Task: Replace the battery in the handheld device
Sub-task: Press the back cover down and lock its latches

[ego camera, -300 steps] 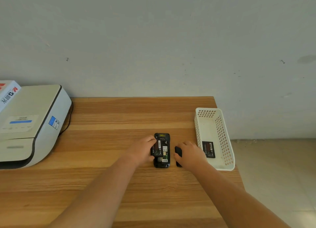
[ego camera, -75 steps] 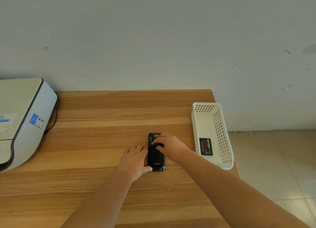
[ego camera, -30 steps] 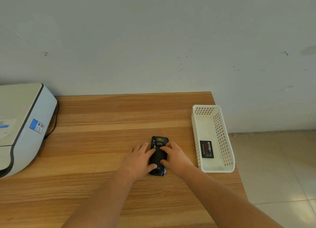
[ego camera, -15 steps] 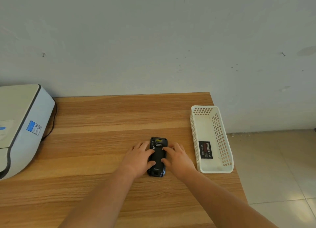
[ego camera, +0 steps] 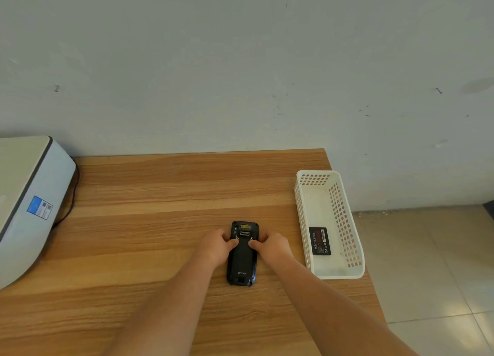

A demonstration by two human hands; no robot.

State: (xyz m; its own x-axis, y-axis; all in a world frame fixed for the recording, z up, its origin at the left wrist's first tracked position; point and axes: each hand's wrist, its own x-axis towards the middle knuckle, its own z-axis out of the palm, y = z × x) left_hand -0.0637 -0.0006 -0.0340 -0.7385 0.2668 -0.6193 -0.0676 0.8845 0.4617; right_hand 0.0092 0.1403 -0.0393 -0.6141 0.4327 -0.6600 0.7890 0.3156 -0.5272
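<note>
A black handheld device (ego camera: pixel 242 262) lies face down on the wooden table (ego camera: pixel 149 195), its back cover in place. My left hand (ego camera: pixel 217 246) grips its left side and my right hand (ego camera: pixel 271 246) grips its right side. Both thumbs press on the cover's upper edge, next to two small latches. A black battery (ego camera: pixel 319 241) with a red label lies flat in the white perforated basket (ego camera: pixel 344 222) to the right of the device.
A white and grey printer (ego camera: pixel 29 203) with a dark cable stands at the table's left edge. The basket sits at the table's right edge, beyond which the tiled floor (ego camera: pixel 427 262) drops away. A grey wall closes the back.
The device's open back with the battery showing now carries its cover. Both hands moved from lying flat over the cover to gripping the sides, thumbs on the upper edge.
</note>
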